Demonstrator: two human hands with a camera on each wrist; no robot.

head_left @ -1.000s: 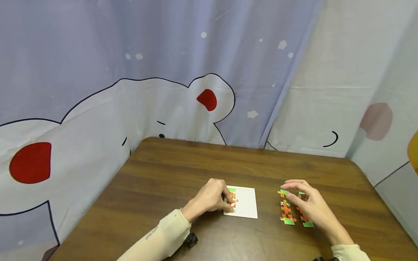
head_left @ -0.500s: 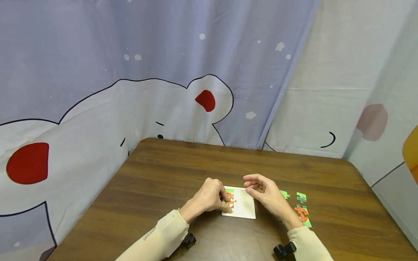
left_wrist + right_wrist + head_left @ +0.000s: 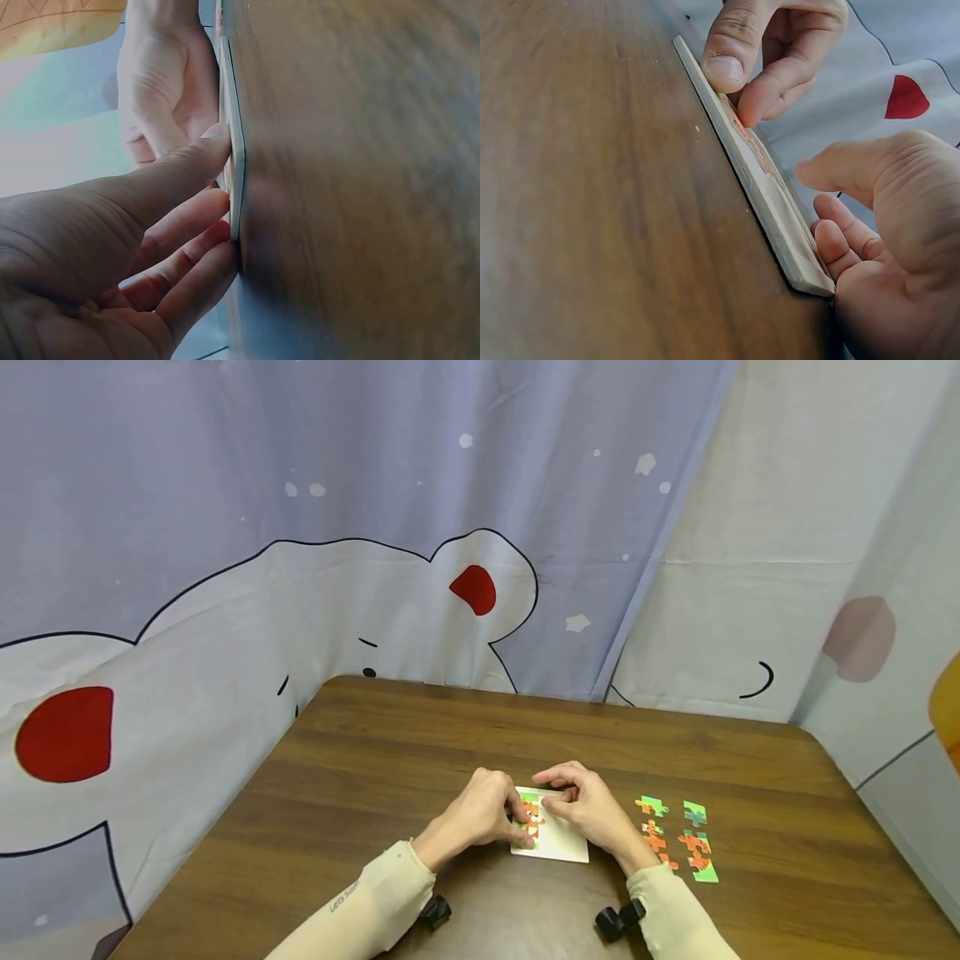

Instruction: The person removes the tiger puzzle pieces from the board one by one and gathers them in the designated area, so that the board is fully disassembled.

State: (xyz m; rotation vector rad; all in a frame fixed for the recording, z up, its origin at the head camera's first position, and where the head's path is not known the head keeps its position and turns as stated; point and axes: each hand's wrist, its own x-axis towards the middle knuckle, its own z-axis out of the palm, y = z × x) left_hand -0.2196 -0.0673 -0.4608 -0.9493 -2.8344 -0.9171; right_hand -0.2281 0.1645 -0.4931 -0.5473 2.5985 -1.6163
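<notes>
Clock read from the person's seat, 12 = far side. Patterned backdrop [image 3: 360,485] behind, brown wooden table [image 3: 420,727] in front of it. Left hand [image 3: 483,810] at the 9 o'clock side of a small white tray [image 3: 557,843], thumb and fingers bent with a small gap between, holding that end. Right hand [image 3: 588,806] comes in from 4 o'clock, fingers loosely bent, thumb and index spread apart; no piece visible between them, contact with tray can't be told.

Tray lies between the hands. Strip of joined pieces [image 3: 532,811] fills its 9 o'clock side, long axis 12 to 6. Key relation: strip sits at 9 o'clock from the right thumb, just beside it, with white tray floor under that thumb; left fingers are nearer, right on the strip. Loose pieces [image 3: 695,842] lie in two rough columns on the table, 3 to 4 o'clock from tray, right hand nearer.

Vs. a second ago: right hand was over loose pieces, now over tray; left hand about same spot.
</notes>
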